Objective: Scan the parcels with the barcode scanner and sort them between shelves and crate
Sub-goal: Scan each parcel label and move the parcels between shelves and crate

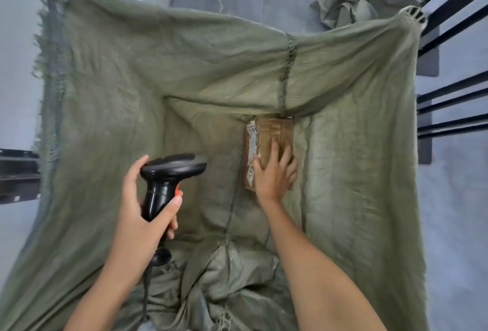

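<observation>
A brown taped cardboard parcel (272, 129) with a white label along its left side lies at the bottom of a deep crate lined with green woven sacking (111, 87). My right hand (274, 172) reaches down into the crate and lies on the parcel's near end, fingers spread over its top. My left hand (142, 214) grips the handle of a black barcode scanner (171, 172) with an orange trigger; its head points right, toward the parcel, and its cable hangs down below my wrist.
Black metal shelf rails (454, 13) run along the right side, and a dark shelf edge (18, 172) shows at the left. Another crumpled green sack (348, 5) lies on the grey floor behind the crate. Bunched sacking fills the crate's near edge.
</observation>
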The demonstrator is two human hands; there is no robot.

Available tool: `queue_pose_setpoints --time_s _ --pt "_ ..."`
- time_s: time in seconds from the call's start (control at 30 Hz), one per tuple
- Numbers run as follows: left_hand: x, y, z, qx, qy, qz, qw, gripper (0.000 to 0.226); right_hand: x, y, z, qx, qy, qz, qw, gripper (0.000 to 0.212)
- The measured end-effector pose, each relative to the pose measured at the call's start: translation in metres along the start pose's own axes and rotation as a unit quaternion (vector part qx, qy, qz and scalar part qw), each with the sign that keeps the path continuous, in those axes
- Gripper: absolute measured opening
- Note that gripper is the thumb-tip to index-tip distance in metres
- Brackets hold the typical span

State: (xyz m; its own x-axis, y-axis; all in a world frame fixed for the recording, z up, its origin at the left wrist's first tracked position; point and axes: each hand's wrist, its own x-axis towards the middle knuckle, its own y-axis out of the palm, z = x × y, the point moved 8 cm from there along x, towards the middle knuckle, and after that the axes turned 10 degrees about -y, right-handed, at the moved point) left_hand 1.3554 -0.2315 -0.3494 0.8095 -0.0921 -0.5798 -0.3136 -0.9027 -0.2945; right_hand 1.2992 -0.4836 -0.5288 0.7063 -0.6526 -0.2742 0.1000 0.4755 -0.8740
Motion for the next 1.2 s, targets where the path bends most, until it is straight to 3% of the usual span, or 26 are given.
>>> queue_pose_setpoints --time_s 0.4,0.7,0.97,1.1,1.2 --pt "0.003 -0.007 0.001 -0.01 -0.011 -0.013 1.0 0.08 0.001 0.009 0.002 -0.037 -0.044 0.056 0.997 0.089" --pt "-0.02 -0.029 0.004 -0.045 0.0 -0.058 0.997 0.083 -0.015 -0.012 0.029 -0.032 -0.08 0.067 0.994 0.087" --pt "-0.11 -0.09 -0.007 -0.077 0.053 -0.14 0.986 0.081 -0.105 -0.081 0.137 0.053 -0.287 0.053 0.955 0.074" --pt "-0.193 -0.145 0.016 -0.112 0.089 -0.231 0.962 0.078 -0.202 -0.107 0.22 0.116 -0.4 0.035 0.909 0.072" --pt "-0.277 -0.186 0.052 -0.154 0.1 -0.308 0.933 0.077 -0.304 -0.115 0.268 0.149 -0.494 0.063 0.855 0.074"
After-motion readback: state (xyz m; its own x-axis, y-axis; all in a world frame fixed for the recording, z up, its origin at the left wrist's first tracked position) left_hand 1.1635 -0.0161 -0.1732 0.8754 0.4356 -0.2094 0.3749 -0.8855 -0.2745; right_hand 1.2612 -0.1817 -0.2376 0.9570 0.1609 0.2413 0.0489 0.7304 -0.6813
